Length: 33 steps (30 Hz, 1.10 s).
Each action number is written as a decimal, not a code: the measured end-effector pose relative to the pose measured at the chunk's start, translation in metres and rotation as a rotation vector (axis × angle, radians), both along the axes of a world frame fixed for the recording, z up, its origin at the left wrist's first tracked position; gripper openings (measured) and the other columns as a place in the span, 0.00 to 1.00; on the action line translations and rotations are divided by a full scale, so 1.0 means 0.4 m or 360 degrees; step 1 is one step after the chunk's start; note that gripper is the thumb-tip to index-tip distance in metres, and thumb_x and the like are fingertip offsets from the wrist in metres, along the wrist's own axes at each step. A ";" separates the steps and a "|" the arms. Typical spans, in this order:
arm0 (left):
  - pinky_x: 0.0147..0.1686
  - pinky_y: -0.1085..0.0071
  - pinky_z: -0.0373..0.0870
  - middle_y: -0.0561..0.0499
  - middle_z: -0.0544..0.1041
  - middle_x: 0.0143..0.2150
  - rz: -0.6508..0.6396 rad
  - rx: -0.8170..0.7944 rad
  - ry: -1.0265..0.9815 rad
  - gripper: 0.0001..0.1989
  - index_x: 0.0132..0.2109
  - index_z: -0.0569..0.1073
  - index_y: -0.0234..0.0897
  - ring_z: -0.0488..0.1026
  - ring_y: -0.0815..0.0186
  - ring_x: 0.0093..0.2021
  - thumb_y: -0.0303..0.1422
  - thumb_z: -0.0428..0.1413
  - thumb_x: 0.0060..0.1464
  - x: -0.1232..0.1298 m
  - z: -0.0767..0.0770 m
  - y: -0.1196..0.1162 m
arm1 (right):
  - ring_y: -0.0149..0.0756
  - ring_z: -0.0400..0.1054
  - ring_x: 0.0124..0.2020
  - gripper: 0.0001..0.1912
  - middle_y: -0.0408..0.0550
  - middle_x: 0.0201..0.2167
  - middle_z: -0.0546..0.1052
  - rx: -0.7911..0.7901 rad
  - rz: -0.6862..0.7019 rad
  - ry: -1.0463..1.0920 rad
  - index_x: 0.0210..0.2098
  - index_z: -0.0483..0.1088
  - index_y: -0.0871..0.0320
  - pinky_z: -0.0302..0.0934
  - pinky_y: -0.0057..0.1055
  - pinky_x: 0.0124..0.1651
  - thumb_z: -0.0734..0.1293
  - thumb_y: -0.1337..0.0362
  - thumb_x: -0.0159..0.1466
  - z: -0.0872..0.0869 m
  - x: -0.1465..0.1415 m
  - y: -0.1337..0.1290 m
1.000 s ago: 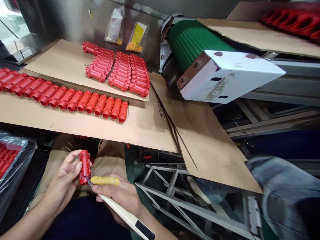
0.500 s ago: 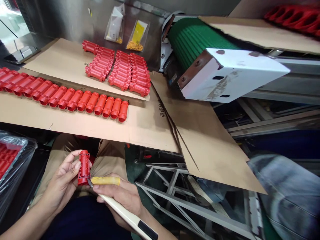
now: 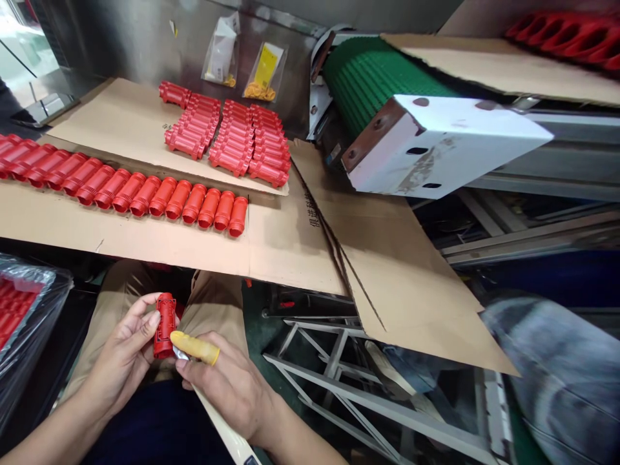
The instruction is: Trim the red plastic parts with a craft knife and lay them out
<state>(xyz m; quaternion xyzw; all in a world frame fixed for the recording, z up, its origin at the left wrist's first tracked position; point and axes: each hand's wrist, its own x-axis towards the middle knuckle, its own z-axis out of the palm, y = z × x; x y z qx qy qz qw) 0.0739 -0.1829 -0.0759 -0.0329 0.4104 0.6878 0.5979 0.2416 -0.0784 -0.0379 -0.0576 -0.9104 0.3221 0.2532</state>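
My left hand (image 3: 130, 352) pinches a small red plastic tube (image 3: 165, 323) and holds it nearly upright above my lap. Dark lines run over the tube's side, framing a panel. Closed round a knife with a long cream handle (image 3: 220, 423) is my right hand (image 3: 232, 381). The knife's metal tip (image 3: 180, 354) is at the lower right side of the tube; whether it touches I cannot tell. A yellow finger cot (image 3: 196, 347) covers the right index finger, whose end lies against or right beside the tube.
Red tubes stand in a long row (image 3: 159, 197) on cardboard (image 3: 285, 255), with more in stacked columns (image 3: 232, 139) behind. Two plastic bags (image 3: 264, 71) lie farther back. A green conveyor belt (image 3: 382, 77) is at right, a plastic-lined crate (image 3: 53, 290) at left. Another person's denim-covered leg (image 3: 566, 368) is at right.
My right hand has turned, so the knife's handle points more steeply down toward me. The yellow-covered finger has moved left onto or next to the tube. The left hand and tube barely shifted.
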 end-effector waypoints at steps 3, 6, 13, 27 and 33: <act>0.29 0.69 0.80 0.49 0.82 0.38 -0.0027 -0.0022 0.0015 0.25 0.57 0.74 0.41 0.80 0.62 0.30 0.39 0.71 0.57 -0.002 0.011 0.002 | 0.44 0.80 0.42 0.16 0.51 0.43 0.84 -0.0126 -0.0301 0.0177 0.59 0.73 0.52 0.78 0.40 0.46 0.66 0.72 0.74 -0.019 0.005 0.005; 0.29 0.68 0.80 0.47 0.84 0.41 -0.0018 -0.0010 0.0063 0.23 0.56 0.74 0.41 0.82 0.59 0.31 0.39 0.70 0.57 -0.004 0.020 0.003 | 0.42 0.82 0.43 0.14 0.51 0.43 0.84 -0.0342 -0.0565 0.0251 0.57 0.72 0.54 0.79 0.39 0.48 0.65 0.73 0.75 -0.019 0.012 0.005; 0.38 0.72 0.80 0.47 0.84 0.42 0.0119 0.0038 0.0188 0.21 0.57 0.74 0.41 0.81 0.65 0.36 0.37 0.69 0.60 -0.002 0.008 0.004 | 0.41 0.81 0.49 0.13 0.55 0.48 0.85 -0.0484 -0.0165 0.0089 0.55 0.78 0.57 0.78 0.35 0.53 0.71 0.71 0.72 0.029 0.003 -0.013; 0.37 0.72 0.77 0.49 0.83 0.42 0.0178 0.0055 0.0341 0.23 0.56 0.74 0.42 0.80 0.63 0.39 0.39 0.71 0.57 0.002 -0.024 0.004 | 0.41 0.79 0.43 0.12 0.55 0.46 0.84 -0.0253 -0.0051 -0.0013 0.56 0.72 0.58 0.78 0.36 0.45 0.65 0.71 0.75 0.014 -0.005 -0.011; 0.28 0.78 0.73 0.51 0.83 0.39 0.0233 0.0015 0.0325 0.27 0.56 0.74 0.42 0.77 0.69 0.30 0.40 0.74 0.54 0.005 -0.015 0.007 | 0.43 0.79 0.41 0.14 0.57 0.42 0.83 0.0030 -0.0216 0.0106 0.58 0.73 0.59 0.80 0.39 0.43 0.65 0.73 0.74 -0.013 -0.015 -0.026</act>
